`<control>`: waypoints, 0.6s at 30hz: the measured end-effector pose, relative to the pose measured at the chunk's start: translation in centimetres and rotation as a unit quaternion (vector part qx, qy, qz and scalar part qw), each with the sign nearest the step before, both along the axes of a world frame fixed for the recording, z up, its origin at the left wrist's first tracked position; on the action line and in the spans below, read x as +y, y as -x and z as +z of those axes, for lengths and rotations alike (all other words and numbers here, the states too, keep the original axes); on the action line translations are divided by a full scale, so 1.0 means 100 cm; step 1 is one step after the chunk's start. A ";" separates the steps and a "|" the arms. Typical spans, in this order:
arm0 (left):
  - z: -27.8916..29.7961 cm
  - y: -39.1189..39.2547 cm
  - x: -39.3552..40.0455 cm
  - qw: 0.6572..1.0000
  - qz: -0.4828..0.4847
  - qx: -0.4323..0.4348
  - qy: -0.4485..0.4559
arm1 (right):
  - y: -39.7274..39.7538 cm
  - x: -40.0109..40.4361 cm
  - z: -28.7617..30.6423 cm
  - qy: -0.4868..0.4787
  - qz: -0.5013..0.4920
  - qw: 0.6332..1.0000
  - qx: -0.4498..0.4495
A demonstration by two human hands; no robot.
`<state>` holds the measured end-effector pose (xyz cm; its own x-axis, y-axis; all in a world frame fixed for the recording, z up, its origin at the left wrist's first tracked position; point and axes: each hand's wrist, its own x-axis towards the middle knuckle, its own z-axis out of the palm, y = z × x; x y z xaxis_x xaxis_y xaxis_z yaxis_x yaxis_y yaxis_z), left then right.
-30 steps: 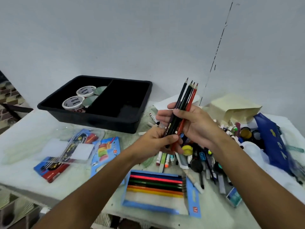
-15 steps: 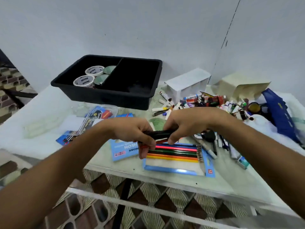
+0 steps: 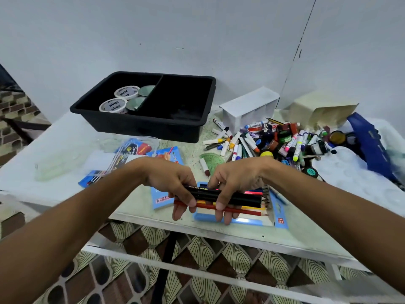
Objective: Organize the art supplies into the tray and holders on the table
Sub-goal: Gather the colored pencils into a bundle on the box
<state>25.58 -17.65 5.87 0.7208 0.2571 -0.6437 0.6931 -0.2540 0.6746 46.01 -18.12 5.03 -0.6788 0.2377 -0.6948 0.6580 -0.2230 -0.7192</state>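
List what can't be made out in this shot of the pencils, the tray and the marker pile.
Head view only:
- Bundle of pencils: exact count unclear, since the left hand and right hand cover parts of it.
- Open pencil box: contents largely hidden behind bundle and hands.
- Black tray: right compartment floor too dark to read.
- Marker pile: single labels too small.
- White holder: inside of compartments out of sight.

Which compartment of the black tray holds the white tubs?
The left compartment of the black tray holds the white tubs; the right one looks empty.
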 end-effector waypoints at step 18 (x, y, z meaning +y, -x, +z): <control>-0.065 0.026 -0.010 0.904 0.069 -0.091 -0.411 | -0.045 0.018 -0.017 -0.068 -0.192 0.977 0.064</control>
<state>23.01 -18.65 -0.62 0.7207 0.6900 -0.0673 0.6523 -0.6419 0.4031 50.50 -16.36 3.32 -0.6009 0.5764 -0.5538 0.4465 -0.3326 -0.8307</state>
